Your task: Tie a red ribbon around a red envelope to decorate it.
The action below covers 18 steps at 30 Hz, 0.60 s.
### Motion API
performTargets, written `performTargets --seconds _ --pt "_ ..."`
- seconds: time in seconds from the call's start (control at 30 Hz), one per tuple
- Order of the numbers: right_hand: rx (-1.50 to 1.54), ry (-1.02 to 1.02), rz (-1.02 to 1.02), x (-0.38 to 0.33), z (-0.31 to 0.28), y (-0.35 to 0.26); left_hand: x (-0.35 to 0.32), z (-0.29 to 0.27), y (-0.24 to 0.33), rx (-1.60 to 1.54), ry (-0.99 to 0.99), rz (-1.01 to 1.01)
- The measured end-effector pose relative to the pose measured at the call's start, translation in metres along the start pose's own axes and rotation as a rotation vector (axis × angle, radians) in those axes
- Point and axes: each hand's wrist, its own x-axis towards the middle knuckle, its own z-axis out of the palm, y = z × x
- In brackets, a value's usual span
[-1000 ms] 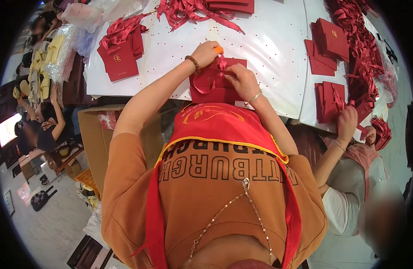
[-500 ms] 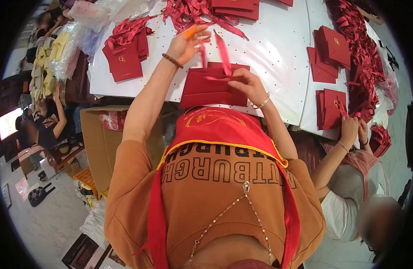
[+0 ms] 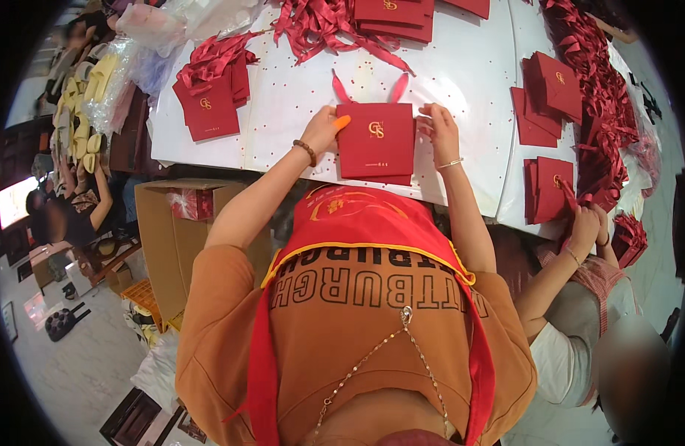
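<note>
Left hand (image 3: 324, 129) pinches the bag's (image 3: 376, 152) left edge, thumb in front. Right hand (image 3: 441, 126) half open, fingers bent beside the right edge; contact unclear from here. Bag is at the table's (image 3: 469, 89) near side.

your left hand (image 3: 321, 132) and right hand (image 3: 441, 131) make two; you wear one orange finger cover (image 3: 343, 122), one beaded bracelet (image 3: 307, 153), one bangle (image 3: 451, 163), one necklace (image 3: 406, 317); one stack of red bags (image 3: 376, 149) shows two ribbon strands (image 3: 399, 88).
</note>
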Motion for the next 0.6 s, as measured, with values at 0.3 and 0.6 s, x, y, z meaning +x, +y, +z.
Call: performTargets --seconds 0.3,0.6 --pt "-1.002 -0.496 -0.84 -0.012 0.049 0.008 0.107 -0.011 0.041 0.851 0.295 0.875" --pt "-1.334 -0.446 -0.904 -0.007 0.051 0.028 0.124 -0.025 0.048 1.281 0.346 0.781"
